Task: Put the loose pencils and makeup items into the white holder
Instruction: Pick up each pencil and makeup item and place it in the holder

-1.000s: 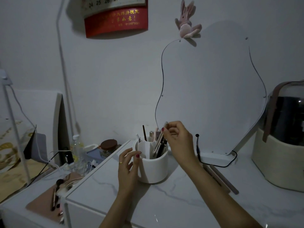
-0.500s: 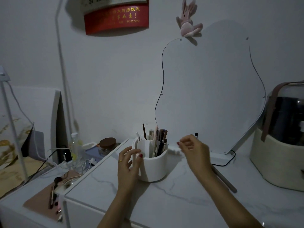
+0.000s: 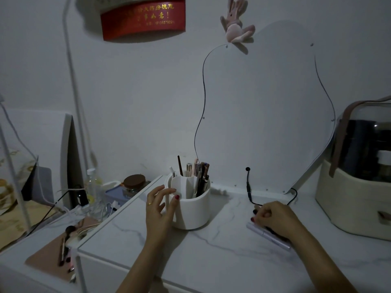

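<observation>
The white holder [image 3: 196, 210] stands on the marble top with several pencils and makeup sticks [image 3: 201, 172] upright in its right compartment. My left hand [image 3: 157, 210] rests against its left side, thumb on the wall and fingertips at the rim. My right hand [image 3: 275, 216] is down on the table to the right, fingers curled over the ends of loose sticks, a dark pencil [image 3: 255, 211] showing at its fingertips. A pale lilac pen [image 3: 266, 234] lies just in front of that hand, partly under the wrist.
A wavy mirror [image 3: 264, 123] leans on the wall behind, its black cable [image 3: 248, 187] trailing near my right hand. A cream cosmetics case [image 3: 349, 208] stands far right. A lower shelf at left holds brushes [image 3: 63, 246], a jar [image 3: 134, 182] and a bottle [image 3: 92, 187].
My right hand left the stick it was placing in the holder, swung right and dropped to the loose items on the table. My left hand stayed at the holder.
</observation>
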